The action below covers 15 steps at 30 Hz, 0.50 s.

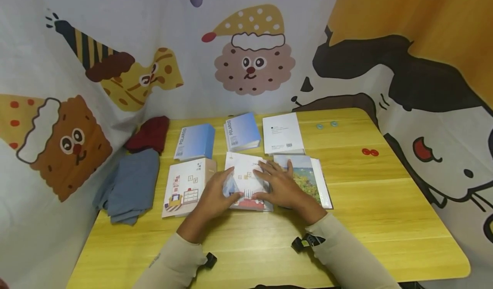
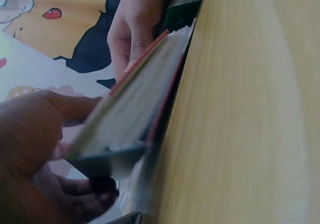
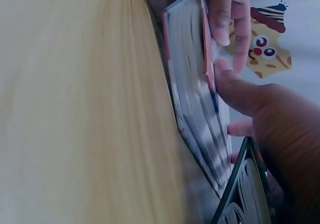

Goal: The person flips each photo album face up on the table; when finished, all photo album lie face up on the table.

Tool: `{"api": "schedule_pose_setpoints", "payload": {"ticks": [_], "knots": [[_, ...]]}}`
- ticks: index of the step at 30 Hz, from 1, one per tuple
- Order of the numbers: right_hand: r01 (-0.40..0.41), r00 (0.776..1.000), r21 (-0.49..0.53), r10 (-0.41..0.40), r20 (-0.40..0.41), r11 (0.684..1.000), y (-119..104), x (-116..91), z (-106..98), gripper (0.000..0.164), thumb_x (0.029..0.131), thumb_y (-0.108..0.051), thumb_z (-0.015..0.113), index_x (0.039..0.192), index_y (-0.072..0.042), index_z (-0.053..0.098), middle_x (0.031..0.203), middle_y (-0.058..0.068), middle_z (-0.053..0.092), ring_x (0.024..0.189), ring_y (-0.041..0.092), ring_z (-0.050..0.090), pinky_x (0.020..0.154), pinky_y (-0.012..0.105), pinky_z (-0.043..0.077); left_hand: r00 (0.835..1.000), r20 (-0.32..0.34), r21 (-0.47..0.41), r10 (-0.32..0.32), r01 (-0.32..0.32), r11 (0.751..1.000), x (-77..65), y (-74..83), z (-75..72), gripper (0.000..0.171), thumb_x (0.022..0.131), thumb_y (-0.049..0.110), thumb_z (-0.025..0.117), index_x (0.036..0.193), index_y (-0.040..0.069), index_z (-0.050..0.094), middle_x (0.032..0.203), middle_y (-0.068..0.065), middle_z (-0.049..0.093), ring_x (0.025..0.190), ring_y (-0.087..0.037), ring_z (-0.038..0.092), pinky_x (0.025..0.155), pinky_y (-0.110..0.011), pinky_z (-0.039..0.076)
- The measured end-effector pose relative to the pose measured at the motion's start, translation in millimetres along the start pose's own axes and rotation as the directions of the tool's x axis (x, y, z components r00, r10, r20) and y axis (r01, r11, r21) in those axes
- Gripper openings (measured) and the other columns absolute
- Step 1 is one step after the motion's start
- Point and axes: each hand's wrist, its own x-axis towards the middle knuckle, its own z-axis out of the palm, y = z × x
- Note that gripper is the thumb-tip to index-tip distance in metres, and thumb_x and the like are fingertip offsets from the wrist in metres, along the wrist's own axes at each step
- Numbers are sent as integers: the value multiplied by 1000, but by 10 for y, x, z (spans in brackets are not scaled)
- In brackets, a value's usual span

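A photo album point(image 1: 251, 203) with a white, illustrated cover lies in the middle of the front row. My left hand point(image 1: 215, 195) holds its left end, thumb on the cover. In the left wrist view, the left hand's fingers point(image 2: 85, 199) curl beside the green spine point(image 2: 107, 160). My right hand point(image 1: 286, 188) spreads over the cover's right side, thumb and fingers touching it. In the right wrist view, the album's page edges point(image 3: 192, 68) face the camera. Beneath the right hand is part of an album with a painted landscape point(image 1: 308, 186).
A similar white album point(image 1: 188, 186) lies to the left. Two blue POLAROID albums point(image 1: 194, 141) point(image 1: 242, 130) and a white-backed one point(image 1: 283, 132) form the back row. Grey cloth point(image 1: 132, 186) and dark red cloth point(image 1: 150, 135) lie left. Small blue pieces point(image 1: 326, 125) and a red piece point(image 1: 370, 152) lie right.
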Motion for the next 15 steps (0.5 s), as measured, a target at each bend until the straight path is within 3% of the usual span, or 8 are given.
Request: {"api": "schedule_pose_setpoints", "payload": {"ticks": [4,8,12,15], "knots": [[-27,999,-64,26,-18,998,-7,4,4,91,91,-75,74,161,-21,56,176,10,41,165,46,32,120,93,6,1000,3,202,-7,6,979,-11,12,-4,87,90,40,90,160,5,54,141,-28,64,134,-44,58,114,-61,50],[-64,998,-84,61,-33,994,-17,3,-3,94,89,-79,73,161,-21,56,175,7,45,168,45,27,119,94,3,999,5,387,32,-31,922,-17,27,-27,90,89,55,86,156,1,58,135,-26,67,138,-46,52,124,-70,36],[-75,997,-61,74,-24,995,-20,0,-6,93,90,-78,71,162,-22,55,172,6,48,169,44,25,119,94,-1,1000,14,453,23,-27,891,-20,38,-36,92,90,64,81,154,2,60,139,-26,66,147,-49,44,127,-85,14],[-81,997,-61,81,-12,995,-17,-6,-5,93,90,-79,70,162,-23,55,172,4,48,169,43,24,118,94,-2,1000,10,459,11,-14,888,-24,38,-31,92,89,68,80,153,5,62,141,-25,66,148,-49,44,125,-88,11]]}}
